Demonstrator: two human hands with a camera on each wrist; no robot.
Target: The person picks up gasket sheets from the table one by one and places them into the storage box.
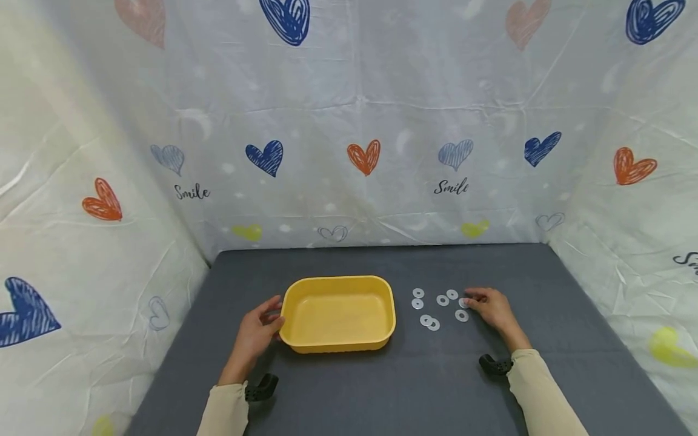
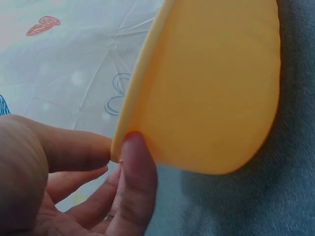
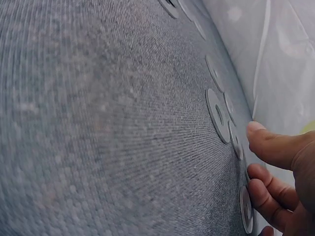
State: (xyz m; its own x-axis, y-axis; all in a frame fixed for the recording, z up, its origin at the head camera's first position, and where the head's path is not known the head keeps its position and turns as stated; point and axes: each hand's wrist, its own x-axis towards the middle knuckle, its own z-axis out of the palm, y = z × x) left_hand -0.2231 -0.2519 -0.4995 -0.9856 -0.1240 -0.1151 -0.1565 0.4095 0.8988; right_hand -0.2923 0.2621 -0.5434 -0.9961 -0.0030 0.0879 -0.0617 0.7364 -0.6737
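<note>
My left hand is at the left side of a yellow plastic tub. In the left wrist view, its thumb and fingers pinch the tub's rim. Over to the right, my right hand is low above the table among several flat metal washers. One washer lies right at its fingertips. In the right wrist view, the thumb stands apart from the other fingers, and a washer on the table is beside those fingertips.
Two of the washers overlap to the right of the tub. Dark grey cloth covers the table. White sheets printed with hearts hang behind and at both sides. A black strap mount is on the left wrist.
</note>
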